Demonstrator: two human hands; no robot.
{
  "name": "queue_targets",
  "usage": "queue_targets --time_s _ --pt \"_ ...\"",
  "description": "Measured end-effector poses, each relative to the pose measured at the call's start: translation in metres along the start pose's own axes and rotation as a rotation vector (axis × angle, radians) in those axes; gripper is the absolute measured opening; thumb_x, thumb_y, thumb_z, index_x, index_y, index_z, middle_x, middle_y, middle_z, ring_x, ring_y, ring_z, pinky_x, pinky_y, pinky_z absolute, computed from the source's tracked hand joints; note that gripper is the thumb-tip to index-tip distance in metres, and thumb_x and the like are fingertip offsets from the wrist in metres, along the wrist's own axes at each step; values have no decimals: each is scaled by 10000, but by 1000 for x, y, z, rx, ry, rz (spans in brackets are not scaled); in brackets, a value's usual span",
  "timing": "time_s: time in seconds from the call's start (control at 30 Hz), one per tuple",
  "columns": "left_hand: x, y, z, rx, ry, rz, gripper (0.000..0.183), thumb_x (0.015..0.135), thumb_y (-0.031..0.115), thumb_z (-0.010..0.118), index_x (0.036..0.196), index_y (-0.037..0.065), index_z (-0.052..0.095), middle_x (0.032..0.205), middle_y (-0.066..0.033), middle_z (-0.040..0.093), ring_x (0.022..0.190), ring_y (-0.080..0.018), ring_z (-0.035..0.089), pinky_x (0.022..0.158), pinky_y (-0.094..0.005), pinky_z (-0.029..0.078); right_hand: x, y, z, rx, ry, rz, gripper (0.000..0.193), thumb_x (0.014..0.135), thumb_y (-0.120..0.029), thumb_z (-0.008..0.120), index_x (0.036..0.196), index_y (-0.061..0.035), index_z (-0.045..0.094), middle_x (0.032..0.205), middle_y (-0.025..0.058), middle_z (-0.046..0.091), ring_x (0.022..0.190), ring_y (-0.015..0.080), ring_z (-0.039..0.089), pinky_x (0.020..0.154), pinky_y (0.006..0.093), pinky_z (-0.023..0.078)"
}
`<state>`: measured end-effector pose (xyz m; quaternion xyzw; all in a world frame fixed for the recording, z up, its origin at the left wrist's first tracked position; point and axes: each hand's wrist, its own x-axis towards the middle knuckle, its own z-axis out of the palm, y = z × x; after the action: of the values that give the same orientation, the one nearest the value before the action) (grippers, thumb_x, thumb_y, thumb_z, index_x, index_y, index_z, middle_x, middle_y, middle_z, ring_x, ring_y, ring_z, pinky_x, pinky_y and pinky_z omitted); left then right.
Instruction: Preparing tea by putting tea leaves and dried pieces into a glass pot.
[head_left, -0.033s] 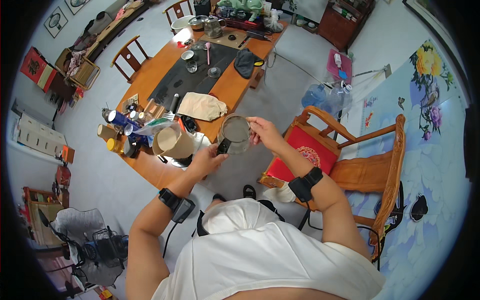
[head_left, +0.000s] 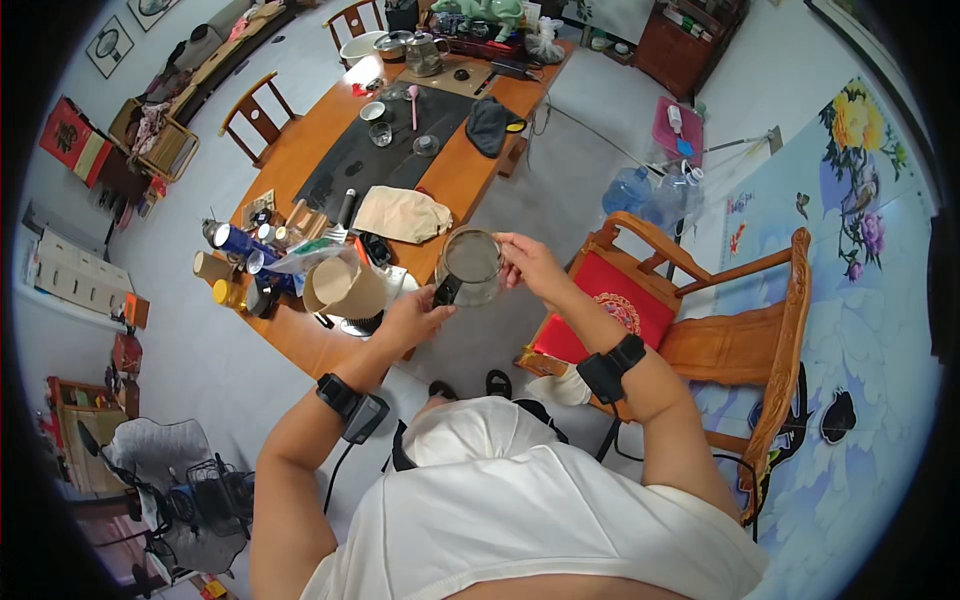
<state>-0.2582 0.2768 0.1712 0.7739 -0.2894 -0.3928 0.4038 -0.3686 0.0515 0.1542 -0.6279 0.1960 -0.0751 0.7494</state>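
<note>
In front of my body, off the table's right edge, I hold a clear round glass pot point(head_left: 473, 262) tilted so its wide mouth shows. My left hand point(head_left: 418, 318) grips it at a black piece, which looks like its handle, on the lower left side. The fingers of my right hand point(head_left: 522, 264) are closed on the glass at its upper right. Just left of the pot, on the wooden table point(head_left: 300, 345), stand a beige paper-like container point(head_left: 345, 288) and a folded cream cloth point(head_left: 403, 214). What the pot contains, if anything, I cannot make out.
Bottles, cans and a yellow-lidded jar point(head_left: 228, 293) crowd the table's left end. Farther back are a glass cup point(head_left: 381, 133), a pink spoon-like tool point(head_left: 413, 105), a dark cloth point(head_left: 488, 127) and a glass kettle point(head_left: 425, 57). A wooden armchair with a red cushion point(head_left: 605, 310) stands at my right.
</note>
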Motion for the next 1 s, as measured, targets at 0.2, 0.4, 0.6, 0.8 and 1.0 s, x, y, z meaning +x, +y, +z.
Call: queue_targets --time_s 0.2,0.4,0.6,0.8,1.0 --pt "47 18 -9 6 -113 -30 281 900 280 653 897 23 541 672 -15 542 582 -87 527 520 -223 449 12 -1 -30 110 57 21 329 944 -144 503 1248 -23 541 799 32 595 619 70 534 585 233 488" --pt "103 33 -20 -137 -119 -41 290 885 304 667 849 41 551 627 -21 559 518 -112 566 467 -239 455 34 -8 -59 68 311 47 145 903 -161 600 936 -27 554 741 41 605 551 83 529 544 244 484" --pt "146 34 -35 -143 -5 -10 254 921 268 627 955 19 590 672 -33 579 564 -90 552 519 -228 443 77 -33 -70 150 344 -13 276 930 -309 595 835 -52 559 695 14 568 554 83 524 556 250 486" --pt "193 40 -55 -262 39 -125 300 897 304 647 1009 30 595 671 -39 593 559 -106 572 489 -236 450 165 -29 -115 -51 328 -41 328 931 -312 580 735 -50 567 680 3 533 556 99 509 556 265 471" --pt "266 37 -82 -296 239 -163 292 893 314 648 936 34 576 642 -20 563 513 -94 551 477 -225 448 293 -27 -158 -282 229 87 321 923 -327 548 816 -28 596 696 38 557 572 116 541 568 270 478"
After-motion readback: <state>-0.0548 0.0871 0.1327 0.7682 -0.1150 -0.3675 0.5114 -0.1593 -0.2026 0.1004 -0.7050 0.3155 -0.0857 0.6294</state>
